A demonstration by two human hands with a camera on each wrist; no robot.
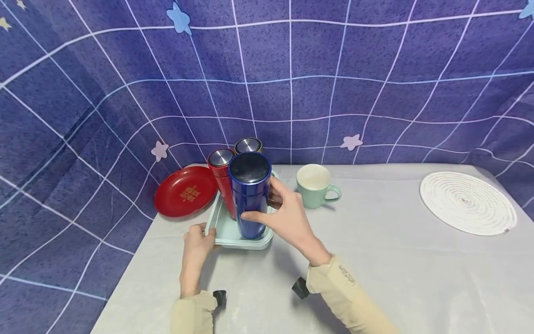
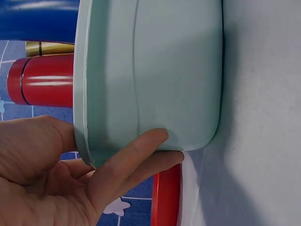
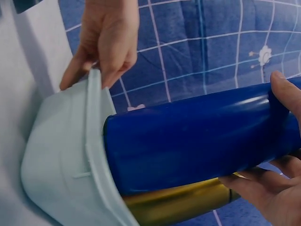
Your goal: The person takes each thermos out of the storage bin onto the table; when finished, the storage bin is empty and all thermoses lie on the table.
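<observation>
My right hand point(image 1: 292, 218) grips a blue thermos flask point(image 1: 249, 195) with a dark lid, thumb on the near side and fingers round the right. The flask stands nearly upright, its base just inside the near rim of a pale mint plastic box point(image 2: 178, 80). At the box's near left corner, my left hand point(image 1: 198, 243) pinches the rim, thumb on top and fingers along the outer wall point(image 2: 141, 146). Behind the blue flask, a red thermos flask point(image 1: 221, 169) and a gold one point(image 3: 183, 200) stand in the box, both with silvery lid tops.
A red plate point(image 1: 185, 191) with gold characters lies left of the box. Right of the box stands a mint mug point(image 1: 314, 188), handle to the right. Farther right is a round white woven mat point(image 1: 467, 203). A blue checked curtain point(image 1: 317, 93) hangs behind the white-covered table point(image 1: 375, 278).
</observation>
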